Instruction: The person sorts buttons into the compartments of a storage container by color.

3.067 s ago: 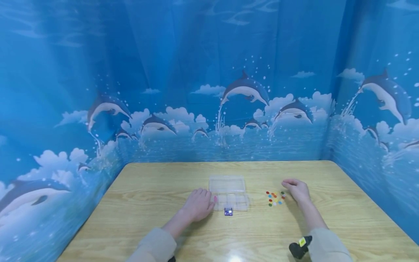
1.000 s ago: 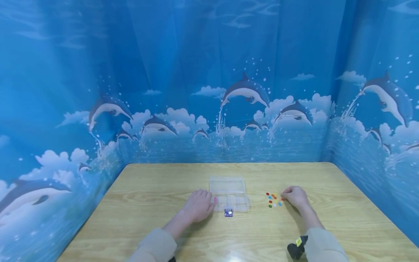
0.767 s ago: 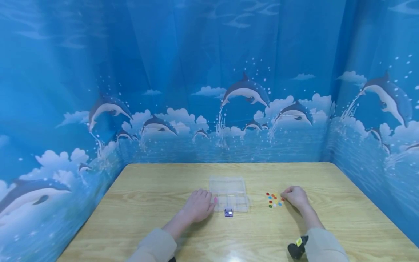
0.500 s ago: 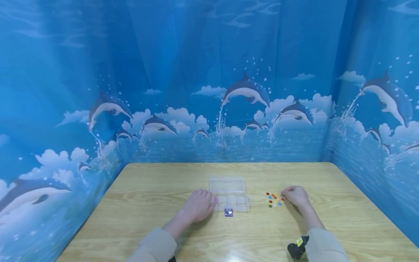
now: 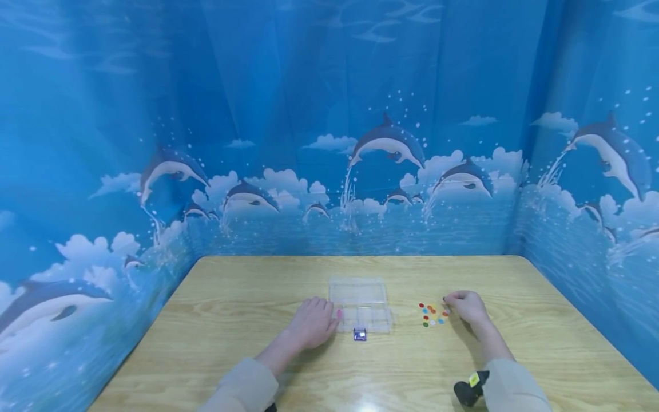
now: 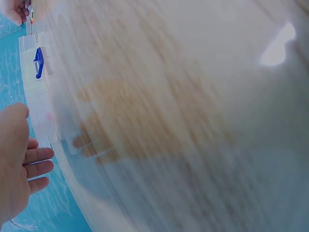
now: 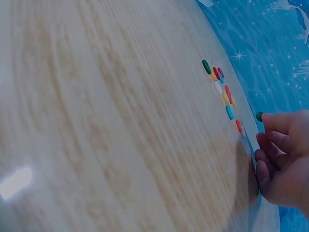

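In the head view my right hand [image 5: 467,306] is just right of a loose group of small coloured discs like buttons [image 5: 431,312]. Between its thumb and finger it pinches a green button [image 7: 259,116], held off the table in the right wrist view; the other fingers are loosely bent. My left hand [image 5: 312,323] rests at the left side of a clear plastic compartment box [image 5: 374,323], its fingers fairly straight in the left wrist view. The box's lid [image 5: 357,290] lies folded back. Inside the leftmost compartment is a pink piece [image 5: 339,314].
A blue-purple latch [image 5: 360,335] sticks out at the box's front. The wooden table [image 5: 407,366] carries box and discs. Behind and beside it hangs a blue dolphin-print curtain [image 5: 309,114]. A black wrist device [image 5: 469,390] is by the right sleeve.
My right hand reached down at the group's right edge, took the dark green button and has lifted it slightly up and away. The left hand and the box have stayed put.
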Tool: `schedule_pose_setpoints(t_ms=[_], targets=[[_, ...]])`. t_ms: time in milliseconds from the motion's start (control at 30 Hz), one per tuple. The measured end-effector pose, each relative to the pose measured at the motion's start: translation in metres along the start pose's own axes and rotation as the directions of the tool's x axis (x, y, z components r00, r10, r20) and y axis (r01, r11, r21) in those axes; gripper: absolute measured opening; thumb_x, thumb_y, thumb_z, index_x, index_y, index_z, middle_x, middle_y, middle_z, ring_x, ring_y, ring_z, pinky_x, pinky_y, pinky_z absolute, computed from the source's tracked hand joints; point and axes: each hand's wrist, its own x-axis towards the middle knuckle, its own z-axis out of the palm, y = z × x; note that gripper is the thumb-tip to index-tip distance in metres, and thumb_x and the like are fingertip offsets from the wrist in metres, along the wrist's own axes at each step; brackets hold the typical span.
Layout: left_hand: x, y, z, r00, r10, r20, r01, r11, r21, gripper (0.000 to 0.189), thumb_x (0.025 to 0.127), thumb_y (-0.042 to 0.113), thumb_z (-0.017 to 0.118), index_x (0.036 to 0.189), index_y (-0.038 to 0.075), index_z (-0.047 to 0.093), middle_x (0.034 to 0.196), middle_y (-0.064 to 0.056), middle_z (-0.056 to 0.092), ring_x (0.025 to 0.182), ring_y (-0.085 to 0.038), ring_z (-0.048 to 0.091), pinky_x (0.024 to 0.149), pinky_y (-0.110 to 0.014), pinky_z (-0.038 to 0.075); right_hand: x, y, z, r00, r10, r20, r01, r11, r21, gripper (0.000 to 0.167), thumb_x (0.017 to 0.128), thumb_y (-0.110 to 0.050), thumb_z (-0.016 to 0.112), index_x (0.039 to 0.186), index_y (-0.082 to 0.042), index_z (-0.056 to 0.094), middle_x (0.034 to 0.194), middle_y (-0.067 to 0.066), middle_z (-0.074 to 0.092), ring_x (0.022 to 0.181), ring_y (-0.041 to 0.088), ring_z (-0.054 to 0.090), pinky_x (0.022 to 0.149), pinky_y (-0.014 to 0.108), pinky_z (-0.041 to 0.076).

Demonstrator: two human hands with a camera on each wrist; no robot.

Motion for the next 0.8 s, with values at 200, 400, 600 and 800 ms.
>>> schedule_pose_setpoints(t_ms=[200,400,600,800], targets=[[-0.001,0.001,-0.001,0.999,0.013,-0.03,-0.013,1.0,0.003,0.034,0.099,0.034,0.037,0.098,0.005,0.055,0.088,-0.007,0.055,0.09,-0.022,0.053,0.086,-0.036,0.045,0.0,-0.006,0.002,1.0,0.012,0.013,-0.013,0.998,0.062,0.037,0.092,-0.019,0.052,0.113,0.012,0.053,0.121,0.032,0.048,0.114,0.045,0.041,0.098,0.057,0.03],[-0.001,0.001,-0.003,0.999,0.021,-0.033,-0.021,1.0,-0.002,0.034,0.099,0.034,0.037,0.099,0.005,0.055,0.09,-0.007,0.055,0.092,-0.022,0.054,0.088,-0.036,0.044,0.0,-0.014,0.004,1.0,0.017,0.025,-0.02,0.99,0.137,0.04,0.093,-0.021,0.054,0.117,0.011,0.051,0.124,0.031,0.046,0.113,0.041,0.042,0.098,0.054,0.033],[-0.001,0.002,-0.004,1.0,0.021,-0.022,-0.022,1.0,-0.008,0.034,0.099,0.034,0.037,0.1,0.005,0.055,0.091,-0.008,0.055,0.093,-0.023,0.054,0.089,-0.037,0.044,0.0,-0.023,0.007,1.0,0.01,0.028,-0.015,0.981,0.193,0.043,0.092,-0.024,0.056,0.118,0.01,0.051,0.126,0.03,0.045,0.115,0.04,0.04,0.099,0.054,0.031],[-0.001,0.001,-0.003,1.0,0.021,-0.014,-0.021,1.0,-0.01,0.036,0.099,0.034,0.036,0.103,0.003,0.055,0.096,-0.01,0.057,0.097,-0.024,0.054,0.093,-0.038,0.042,-0.003,-0.034,0.011,0.999,-0.016,0.042,0.007,0.98,0.201,0.044,0.092,-0.025,0.056,0.119,0.009,0.05,0.129,0.029,0.043,0.118,0.04,0.038,0.101,0.054,0.028]])
